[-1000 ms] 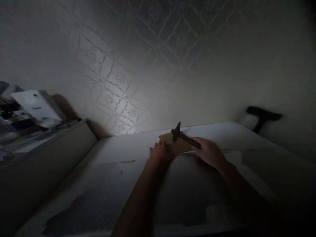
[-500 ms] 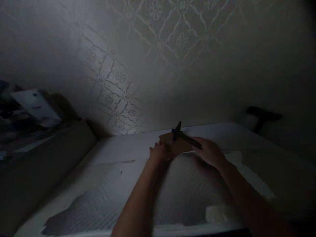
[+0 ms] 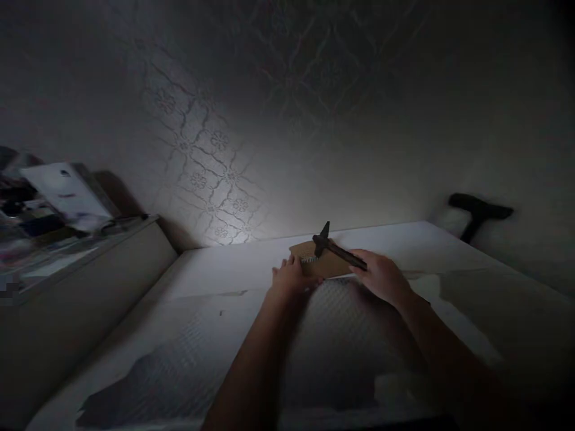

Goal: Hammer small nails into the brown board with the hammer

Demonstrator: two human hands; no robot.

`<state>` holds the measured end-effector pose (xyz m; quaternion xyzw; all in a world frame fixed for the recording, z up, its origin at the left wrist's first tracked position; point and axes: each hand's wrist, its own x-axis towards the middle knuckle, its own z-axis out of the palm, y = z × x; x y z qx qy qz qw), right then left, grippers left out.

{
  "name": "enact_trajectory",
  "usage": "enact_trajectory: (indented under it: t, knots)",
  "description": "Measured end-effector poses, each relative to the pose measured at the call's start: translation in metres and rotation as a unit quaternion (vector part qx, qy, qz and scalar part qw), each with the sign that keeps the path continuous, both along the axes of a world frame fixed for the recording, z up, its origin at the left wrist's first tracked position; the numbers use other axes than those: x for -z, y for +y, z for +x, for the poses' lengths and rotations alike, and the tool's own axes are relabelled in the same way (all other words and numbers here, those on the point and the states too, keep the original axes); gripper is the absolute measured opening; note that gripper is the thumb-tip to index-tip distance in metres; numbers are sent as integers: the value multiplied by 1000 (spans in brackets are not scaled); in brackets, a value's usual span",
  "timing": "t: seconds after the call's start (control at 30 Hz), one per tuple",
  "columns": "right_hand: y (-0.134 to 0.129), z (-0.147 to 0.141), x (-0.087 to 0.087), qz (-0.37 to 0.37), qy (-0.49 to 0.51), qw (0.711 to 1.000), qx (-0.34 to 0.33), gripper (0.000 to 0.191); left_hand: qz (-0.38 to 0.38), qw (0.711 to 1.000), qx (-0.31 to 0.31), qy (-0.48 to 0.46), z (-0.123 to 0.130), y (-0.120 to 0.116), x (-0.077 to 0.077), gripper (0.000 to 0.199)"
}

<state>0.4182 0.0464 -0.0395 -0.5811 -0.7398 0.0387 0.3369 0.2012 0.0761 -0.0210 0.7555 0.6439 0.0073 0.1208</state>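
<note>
A brown flat piece (image 3: 336,263), like cardboard, lies on the white surface (image 3: 224,266) near the wall. My left hand (image 3: 288,276) rests on its left end, fingers spread over the edge. Small light marks or pieces show beside those fingertips, too small to tell. My right hand (image 3: 381,275) is closed round the handle of a dark hammer (image 3: 344,254). The hammer's head is just above the brown piece, to the right of my left hand; whether it touches is unclear.
A grey sheet with a textured pattern (image 3: 157,371) covers the near part of the surface. On the left, a cabinet (image 3: 90,299) bears a white box (image 3: 67,194) and clutter. A black T-shaped handle (image 3: 480,211) stands at the right. Patterned wall (image 3: 215,149) rises behind.
The light has shifted, with the hands' area brighter and the upper wall darker. Both hands and the hammer look almost unmoved.
</note>
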Motion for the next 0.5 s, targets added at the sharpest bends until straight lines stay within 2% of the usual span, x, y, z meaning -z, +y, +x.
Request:
enact_trajectory:
  t: [0.5]
  knots:
    - [0, 0, 0, 0, 8, 1000, -3, 38, -3, 1000, -8, -6, 1, -2, -3, 90]
